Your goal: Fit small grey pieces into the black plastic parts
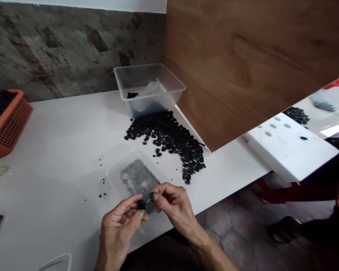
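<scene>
My left hand pinches a small black oval piece between thumb and fingertips. Close beside it, my right hand is closed, with thumb and forefinger pressed around a tiny dark bit that I cannot make out clearly. Both hands are over the near end of a shallow translucent plastic tray, whose bottom is covered with fine dark bits. Beyond the tray, a heap of small black oval pieces spreads across the white table.
A clear plastic bin stands behind the heap, against a brown wooden panel. An orange basket of black material sits at the left. To the right are a white box with holes and part of another person.
</scene>
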The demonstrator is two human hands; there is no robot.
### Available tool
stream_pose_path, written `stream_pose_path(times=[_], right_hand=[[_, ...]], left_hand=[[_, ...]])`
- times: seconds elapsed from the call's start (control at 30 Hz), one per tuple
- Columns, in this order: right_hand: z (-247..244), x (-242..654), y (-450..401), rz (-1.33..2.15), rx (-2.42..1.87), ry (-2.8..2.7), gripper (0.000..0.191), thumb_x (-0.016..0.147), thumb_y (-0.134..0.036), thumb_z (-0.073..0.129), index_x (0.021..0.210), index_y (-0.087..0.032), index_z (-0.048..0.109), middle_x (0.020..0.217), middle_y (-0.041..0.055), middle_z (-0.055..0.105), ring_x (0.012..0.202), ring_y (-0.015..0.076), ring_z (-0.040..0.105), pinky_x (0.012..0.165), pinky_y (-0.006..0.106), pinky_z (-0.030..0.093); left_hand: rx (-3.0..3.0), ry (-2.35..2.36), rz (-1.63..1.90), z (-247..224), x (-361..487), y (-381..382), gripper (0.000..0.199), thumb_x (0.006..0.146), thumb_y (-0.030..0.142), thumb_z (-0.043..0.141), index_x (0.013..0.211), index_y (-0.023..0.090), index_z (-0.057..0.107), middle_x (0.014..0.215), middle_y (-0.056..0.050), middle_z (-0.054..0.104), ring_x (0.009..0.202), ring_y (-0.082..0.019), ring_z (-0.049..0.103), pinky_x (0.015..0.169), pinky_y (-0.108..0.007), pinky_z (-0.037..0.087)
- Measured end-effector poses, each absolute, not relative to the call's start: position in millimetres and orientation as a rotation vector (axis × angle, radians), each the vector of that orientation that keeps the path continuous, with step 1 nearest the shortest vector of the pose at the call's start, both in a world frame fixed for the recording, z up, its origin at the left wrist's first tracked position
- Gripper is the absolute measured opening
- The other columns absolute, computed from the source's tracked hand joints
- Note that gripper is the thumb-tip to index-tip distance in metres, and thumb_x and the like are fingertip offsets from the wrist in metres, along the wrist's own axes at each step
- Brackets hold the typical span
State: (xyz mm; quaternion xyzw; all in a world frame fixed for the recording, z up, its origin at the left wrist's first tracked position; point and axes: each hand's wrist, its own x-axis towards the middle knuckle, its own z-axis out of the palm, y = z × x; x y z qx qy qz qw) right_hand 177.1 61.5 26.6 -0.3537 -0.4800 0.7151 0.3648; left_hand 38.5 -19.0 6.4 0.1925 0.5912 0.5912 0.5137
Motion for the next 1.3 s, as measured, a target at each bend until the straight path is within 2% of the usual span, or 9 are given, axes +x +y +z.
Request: stream_pose_path(times=[0.23,0.6,0.97,1.3], right_hand=[[26.8,175.9,59.6,1.814,-0.924,-1.295,0.019,0.083,-0.032,0.065,0.079,-0.014,0.067,0.055,-0.0028,0.051,0.049,0.0079,0.042,0.049,0.021,0.036],[32.7,176.5,59.9,1.789,-0.94,-1.36,0.022,0.084,-0.034,0.064,0.078,-0.013,0.067,0.055,-0.0025,0.051,0.049,0.0077,0.042,0.048,0.02,0.034],[28.2,177.3,61.0,1.788,-0.945,-1.371,0.019,0.083,-0.033,0.065,0.078,-0.014,0.067,0.057,-0.0022,0.053,0.049,0.0081,0.044,0.048,0.02,0.035],[28.7,177.1,59.3,1.852,-0.916,-1.343,0.018,0.083,-0.031,0.066,0.08,-0.013,0.067,0.058,-0.0021,0.055,0.048,0.0068,0.048,0.048,0.019,0.037]], left_hand=[[0.506,1.469,1.441,14.9,41.7,-19.9,0.028,0.063,0.018,0.079,0.091,0.02,0.077,0.064,-0.001,0.073,0.055,-0.013,0.068,0.058,-0.019,0.056],[0.512,1.542,1.491,16.5,50.4,-21.0,0.026,0.064,0.021,0.078,0.09,0.02,0.076,0.067,-0.001,0.074,0.055,-0.011,0.066,0.056,-0.016,0.054],[0.545,1.594,1.483,20.7,54.9,-17.8,0.026,0.064,0.025,0.076,0.09,0.017,0.075,0.061,-0.001,0.071,0.052,-0.012,0.062,0.05,-0.019,0.051],[0.572,1.548,1.469,21.7,56.5,-17.0,0.024,0.067,0.023,0.075,0.09,0.02,0.075,0.06,0.0,0.071,0.054,-0.011,0.063,0.056,-0.016,0.052]])
